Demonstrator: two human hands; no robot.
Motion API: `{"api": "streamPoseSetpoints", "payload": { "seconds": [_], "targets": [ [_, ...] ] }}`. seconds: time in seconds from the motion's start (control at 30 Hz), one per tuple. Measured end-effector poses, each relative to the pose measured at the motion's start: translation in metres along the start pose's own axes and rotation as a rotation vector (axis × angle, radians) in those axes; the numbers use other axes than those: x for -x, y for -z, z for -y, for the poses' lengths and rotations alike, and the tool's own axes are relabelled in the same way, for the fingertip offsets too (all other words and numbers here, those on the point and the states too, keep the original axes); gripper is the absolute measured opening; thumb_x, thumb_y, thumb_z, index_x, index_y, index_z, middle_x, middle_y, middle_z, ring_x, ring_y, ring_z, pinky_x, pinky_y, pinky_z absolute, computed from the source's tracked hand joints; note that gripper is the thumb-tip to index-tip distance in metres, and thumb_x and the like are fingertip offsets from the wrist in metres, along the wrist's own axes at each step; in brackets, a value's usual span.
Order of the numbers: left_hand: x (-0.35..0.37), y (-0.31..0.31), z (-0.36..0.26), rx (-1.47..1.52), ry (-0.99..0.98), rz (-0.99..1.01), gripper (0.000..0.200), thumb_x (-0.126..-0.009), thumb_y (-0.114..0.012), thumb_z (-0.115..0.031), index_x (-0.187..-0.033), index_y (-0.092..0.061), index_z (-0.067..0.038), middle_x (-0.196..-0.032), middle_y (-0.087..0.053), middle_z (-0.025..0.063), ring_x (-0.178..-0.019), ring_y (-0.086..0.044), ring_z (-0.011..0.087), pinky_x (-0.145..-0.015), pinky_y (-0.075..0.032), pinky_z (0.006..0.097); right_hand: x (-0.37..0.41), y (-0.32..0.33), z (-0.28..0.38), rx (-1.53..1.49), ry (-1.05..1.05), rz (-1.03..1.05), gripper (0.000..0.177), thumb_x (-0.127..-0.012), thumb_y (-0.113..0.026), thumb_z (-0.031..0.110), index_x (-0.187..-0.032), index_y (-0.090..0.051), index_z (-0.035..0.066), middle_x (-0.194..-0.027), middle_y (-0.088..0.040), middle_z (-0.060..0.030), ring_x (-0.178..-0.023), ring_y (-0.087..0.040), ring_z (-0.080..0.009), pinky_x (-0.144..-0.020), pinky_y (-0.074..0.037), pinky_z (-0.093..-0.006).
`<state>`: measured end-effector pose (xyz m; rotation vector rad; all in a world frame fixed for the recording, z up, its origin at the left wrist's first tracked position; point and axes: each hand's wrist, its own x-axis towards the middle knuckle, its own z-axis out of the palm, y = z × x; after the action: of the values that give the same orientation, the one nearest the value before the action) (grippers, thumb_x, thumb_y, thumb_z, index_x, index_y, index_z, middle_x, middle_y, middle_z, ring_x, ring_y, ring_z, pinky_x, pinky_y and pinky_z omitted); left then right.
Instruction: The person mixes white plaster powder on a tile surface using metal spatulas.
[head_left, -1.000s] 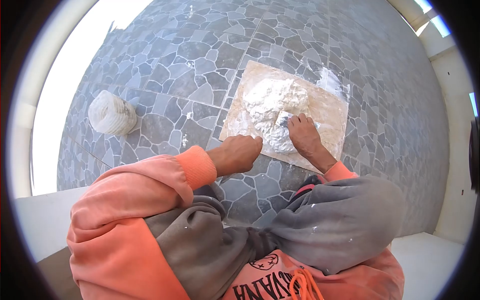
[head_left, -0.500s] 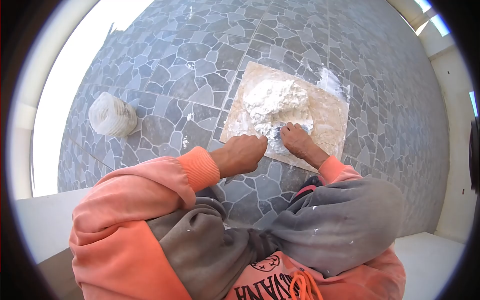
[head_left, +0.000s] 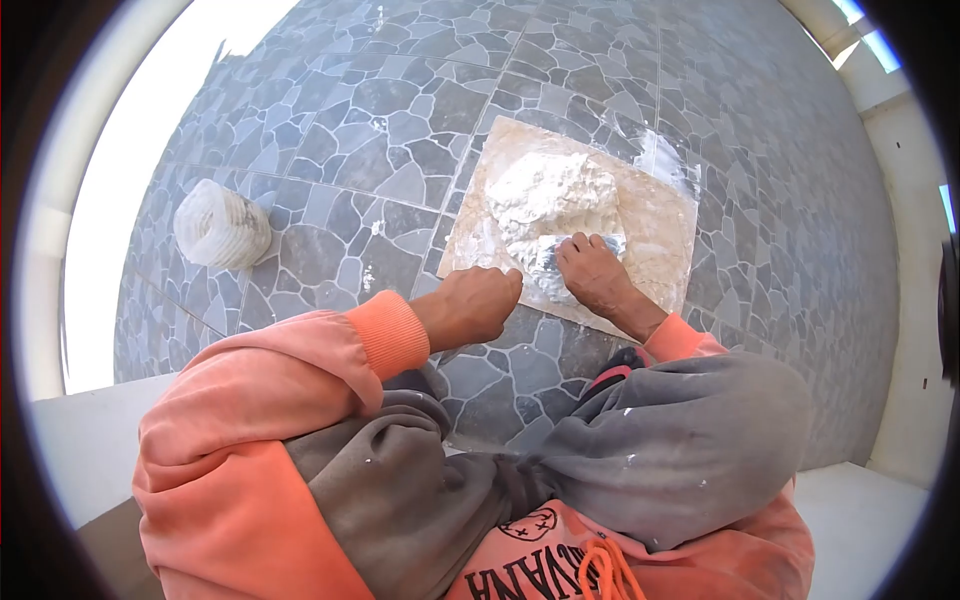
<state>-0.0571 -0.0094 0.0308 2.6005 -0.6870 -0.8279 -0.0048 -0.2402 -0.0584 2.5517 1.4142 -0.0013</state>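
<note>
A heap of white putty (head_left: 555,190) lies on a square tan board (head_left: 655,215) on the floor. My right hand (head_left: 592,272) is closed on a putty knife (head_left: 548,252), whose wide metal blade shows beside my fingers at the heap's near edge. The handle is hidden under my palm. To the left, my left hand (head_left: 478,303) is closed in a fist over the board's near left edge. A small greyish edge shows below the fist, but what it belongs to is hidden.
A ribbed, translucent plastic container (head_left: 222,225) stands on the stone-patterned floor (head_left: 390,190) to the left. White smears (head_left: 665,160) mark the floor beyond the board's far right edge. My bent knees flank the near floor.
My right hand has moved slightly away from me with the putty knife, and more of its blade shows. My left fist has shifted a little left.
</note>
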Motion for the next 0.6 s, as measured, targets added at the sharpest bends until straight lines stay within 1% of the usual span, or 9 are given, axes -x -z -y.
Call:
{"api": "streamPoseSetpoints", "payload": {
  "seconds": [0.07,0.1,0.17,0.23,0.33,0.37,0.47,0.5,0.6],
  "targets": [
    [-0.002,0.003,-0.001,-0.007,-0.009,-0.002,0.028,-0.073,-0.06,0.002,-0.099,-0.051,0.007,-0.085,-0.065,0.0238,-0.084,-0.066,0.0401,-0.07,-0.053,0.0478,-0.004,-0.019,0.007,-0.005,0.043,-0.056,0.016,-0.084,-0.054,0.013,-0.09,-0.065,0.003,-0.093,-0.058,-0.0083,-0.094,-0.053,-0.0229,-0.08,-0.042,-0.0344],
    [-0.003,0.003,-0.002,-0.013,-0.015,-0.006,0.028,-0.073,-0.06,0.002,-0.099,-0.051,0.007,-0.085,-0.066,0.0238,-0.084,-0.066,0.04,-0.07,-0.053,0.0478,-0.004,-0.022,0.01,-0.002,0.082,-0.021,0.016,-0.084,-0.053,0.013,-0.091,-0.065,0.003,-0.094,-0.06,-0.0089,-0.095,-0.054,-0.0229,-0.08,-0.042,-0.034],
    [-0.001,0.002,-0.001,-0.012,-0.006,-0.004,0.029,-0.073,-0.06,0.002,-0.1,-0.052,0.007,-0.085,-0.066,0.0239,-0.084,-0.066,0.04,-0.07,-0.053,0.0478,0.001,-0.027,0.002,-0.019,0.089,0.173,0.017,-0.084,-0.053,0.011,-0.092,-0.065,0.003,-0.095,-0.06,-0.0094,-0.095,-0.055,-0.0229,-0.08,-0.042,-0.0344],
    [0.002,0.001,-0.001,0.004,0.023,-0.001,0.029,-0.073,-0.06,0.002,-0.1,-0.052,0.007,-0.085,-0.066,0.024,-0.085,-0.066,0.04,-0.07,-0.053,0.0479,-0.004,0.013,-0.008,-0.034,0.079,0.335,0.017,-0.082,-0.055,0.009,-0.094,-0.065,0.002,-0.093,-0.061,-0.0103,-0.095,-0.055,-0.0232,-0.08,-0.043,-0.0347],
    [0.002,-0.001,0.004,0.006,0.003,0.013,0.029,-0.074,-0.06,0.002,-0.1,-0.052,0.007,-0.085,-0.066,0.0239,-0.084,-0.066,0.0401,-0.07,-0.053,0.0473,-0.005,0.001,-0.015,0.033,-0.043,0.088,0.017,-0.084,-0.055,0.011,-0.086,-0.069,0.002,-0.092,-0.062,-0.0108,-0.098,-0.055,-0.0252,-0.081,-0.044,-0.0353],
    [0.0,-0.002,0.003,0.006,-0.015,0.003,0.027,-0.075,-0.059,0.0,-0.1,-0.051,0.007,-0.084,-0.065,0.0249,-0.083,-0.066,0.0412,-0.07,-0.052,0.0491,-0.007,-0.006,-0.015,0.039,-0.046,-0.028,0.016,-0.084,-0.056,0.01,-0.086,-0.069,0.0,-0.093,-0.062,-0.0114,-0.099,-0.056,-0.0259,-0.081,-0.044,-0.0354],
    [-0.002,-0.002,0.003,-0.001,-0.035,-0.016,0.025,-0.078,-0.056,-0.003,-0.1,-0.05,0.006,-0.081,-0.064,0.0271,-0.08,-0.065,0.0436,-0.07,-0.05,0.0527,-0.005,-0.056,-0.009,0.005,-0.028,0.078,0.016,-0.083,-0.056,0.01,-0.086,-0.068,0.001,-0.093,-0.062,-0.0116,-0.098,-0.055,-0.0262,-0.08,-0.045,-0.0357],
    [-0.001,-0.001,0.002,-0.004,-0.029,-0.015,0.026,-0.078,-0.056,-0.003,-0.1,-0.05,0.006,-0.081,-0.064,0.0272,-0.08,-0.065,0.0436,-0.07,-0.05,0.0527,-0.004,-0.043,-0.009,0.009,0.016,0.172,0.016,-0.084,-0.055,0.01,-0.087,-0.069,0.001,-0.094,-0.061,-0.012,-0.099,-0.055,-0.0268,-0.081,-0.045,-0.0364],
    [0.001,-0.005,0.006,0.012,-0.023,-0.016,0.026,-0.077,-0.056,-0.003,-0.101,-0.049,0.006,-0.08,-0.064,0.0276,-0.079,-0.065,0.0438,-0.07,-0.05,0.0529,-0.011,0.003,-0.015,-0.017,-0.045,0.222,0.017,-0.084,-0.055,0.009,-0.088,-0.069,0.001,-0.095,-0.062,-0.0127,-0.1,-0.055,-0.0274,-0.081,-0.045,-0.0374]
  ]
}}
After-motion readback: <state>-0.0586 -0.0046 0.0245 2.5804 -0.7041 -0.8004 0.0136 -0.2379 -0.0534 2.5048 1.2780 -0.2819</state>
